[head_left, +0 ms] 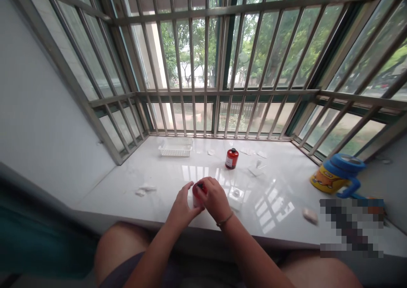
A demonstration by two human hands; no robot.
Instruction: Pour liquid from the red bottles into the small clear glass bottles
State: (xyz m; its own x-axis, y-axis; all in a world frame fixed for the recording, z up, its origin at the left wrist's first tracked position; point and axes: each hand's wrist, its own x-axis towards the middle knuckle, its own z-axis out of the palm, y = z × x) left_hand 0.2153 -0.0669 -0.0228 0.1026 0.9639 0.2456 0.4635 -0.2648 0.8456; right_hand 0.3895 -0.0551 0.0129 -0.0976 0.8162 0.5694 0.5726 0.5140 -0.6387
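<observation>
A small red bottle (195, 200) with a pale label and a black top stands close to the sill's front edge, between my hands. My left hand (180, 208) curves around its left side, thumb low in front and fingers behind. From the right, my right hand (217, 198) closes its fingers at the black top (200, 186); its fingertips partly cover that top. A second red bottle (232, 159) with a black top and a white label stands upright farther back. Just right of my right hand lies a clear plastic piece (236, 194).
A white mesh basket (176, 147) sits at the back left. White scraps (145, 189) lie to the left, and a clear piece (257, 168) toward the back. On the right are a blue-and-yellow mug (333, 175) and a pale lump (310, 215). Metal bars (216, 93) enclose the sill.
</observation>
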